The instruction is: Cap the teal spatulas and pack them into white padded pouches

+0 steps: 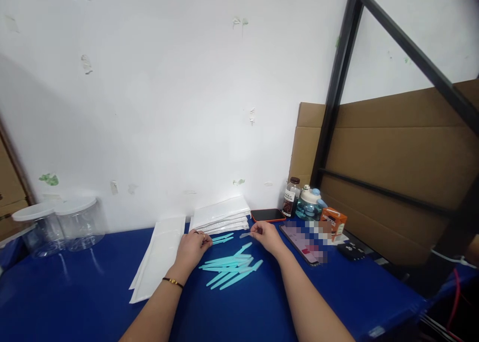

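Pinching the near end of slim turquoise sticks [223,239], the left hand [191,247] has its thumb and fingertips brought together; whether it grips one or two, I cannot tell. The right hand [268,236] nips a small translucent strip [245,235] between thumb and finger, level with the left grip and a short gap to its right. Nearer the body than both grips, between the forearms, a loose pile of turquoise razor-like sticks [230,267] lies crossed and overlapping on the blue tabletop [232,322].

Just behind the left grip, a stack of white packets [220,216] limits the space toward the wall [168,107]. More flat white packets [159,262] lie left of that hand, partly covered by its wrist. Farther left, well apart, stand two clear jars with white lids [80,224].

Behind the right grip lies an orange-edged phone [268,215]; a larger phone [299,243], its screen partly blurred, crowds the right forearm's outer side. Beyond these, to the right, stand a brown-capped bottle [290,198], a blue-tinted drinking bottle [310,205] and an orange carton [336,221], with a black object [351,251] near the carton. Farther right, a dark metal frame [339,72] rises before brown cardboard [404,142].
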Demonstrator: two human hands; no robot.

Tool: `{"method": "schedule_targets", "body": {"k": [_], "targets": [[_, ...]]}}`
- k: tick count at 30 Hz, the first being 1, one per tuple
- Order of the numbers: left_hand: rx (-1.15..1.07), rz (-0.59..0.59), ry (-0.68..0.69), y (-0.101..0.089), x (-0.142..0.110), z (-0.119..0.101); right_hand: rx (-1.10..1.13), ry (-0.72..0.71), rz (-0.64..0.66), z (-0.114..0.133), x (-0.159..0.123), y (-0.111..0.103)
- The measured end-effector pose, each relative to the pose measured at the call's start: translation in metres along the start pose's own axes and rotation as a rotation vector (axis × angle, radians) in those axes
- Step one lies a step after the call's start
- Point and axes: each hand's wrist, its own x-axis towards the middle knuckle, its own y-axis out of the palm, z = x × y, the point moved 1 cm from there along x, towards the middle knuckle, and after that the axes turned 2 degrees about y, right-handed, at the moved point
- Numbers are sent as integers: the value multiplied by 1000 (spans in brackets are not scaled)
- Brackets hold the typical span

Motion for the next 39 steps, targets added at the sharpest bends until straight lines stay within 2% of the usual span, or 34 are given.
{"method": "schedule_targets", "body": {"k": [5,8,10,13,18,23,26,28,31,34,36,39], "targets": [[21,-46,-43,2,0,2,-166,-39,6,5,-3,-5],[-47,-65,-50,2,0,-4,-167,-97,115,12,-7,-4],[-115,-34,-17,2,-2,-11,-174,-116,188,14,-9,-2],[-183,35,34,1,-6,-23,-154,-123,222,14,-10,4],[-143,107,83,1,-10,-38,23,-127,292,18,-11,12],[-67,50,85,2,-4,-26,92,-149,241,16,-9,12],[3,-5,20,1,-2,-8,22,-94,168,8,-5,7],[26,-2,-37,0,-2,3,-43,-49,119,5,-4,3],[-2,-11,-84,-2,-3,8,-62,-92,78,8,-6,1],[-92,-7,-56,-3,-5,-1,-23,-151,196,16,-11,4],[-165,54,-5,-2,-7,-8,-36,-170,282,19,-14,9],[-214,152,50,1,-9,-15,-53,-190,314,23,-16,15]]}}
